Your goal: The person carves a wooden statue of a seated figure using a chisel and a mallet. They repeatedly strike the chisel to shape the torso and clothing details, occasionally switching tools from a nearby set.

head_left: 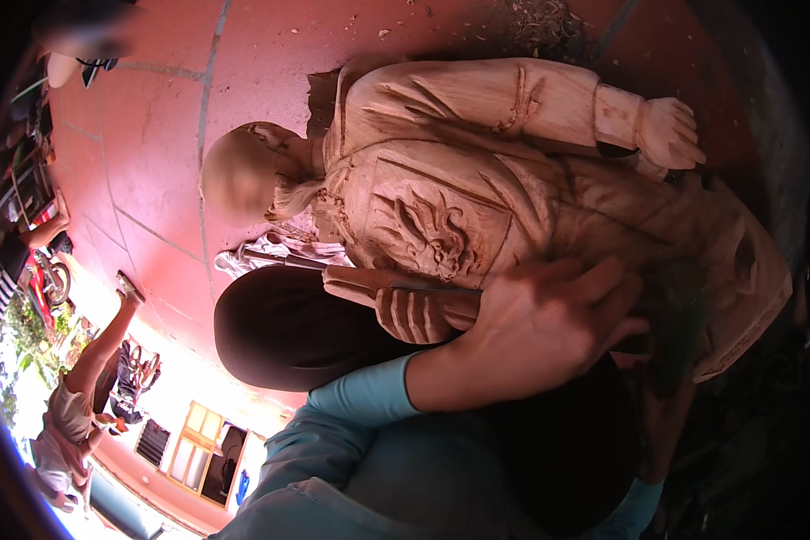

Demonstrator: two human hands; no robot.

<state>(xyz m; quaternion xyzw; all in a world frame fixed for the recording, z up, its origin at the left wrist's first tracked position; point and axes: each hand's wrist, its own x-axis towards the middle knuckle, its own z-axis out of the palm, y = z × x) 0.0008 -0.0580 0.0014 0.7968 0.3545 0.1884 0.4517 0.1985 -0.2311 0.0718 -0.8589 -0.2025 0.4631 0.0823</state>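
Note:
A carved wooden statue point(549, 180) of a robed figure lies across my lap and the red floor, its head toward the left and a raised dragon-like relief on its chest. My left hand point(549, 324) lies over the near side of its body, fingers curled; whatever is under them is hidden. Beside this hand is the statue's carved near hand point(414, 315), with a thin dark strip along its upper side. In deep shadow at the lower right, my right hand point(666, 396) is close to a blurred dark-green object point(679, 333). Its fingers do not show clearly.
Slim tools point(279, 260) lie by a crumpled cloth point(243, 259) near my dark-clothed knee point(270, 333). Wood shavings point(549, 22) are scattered on the red floor point(153, 189). At the far left are another person point(72, 414), a red motorbike point(52, 281) and a house window point(193, 445).

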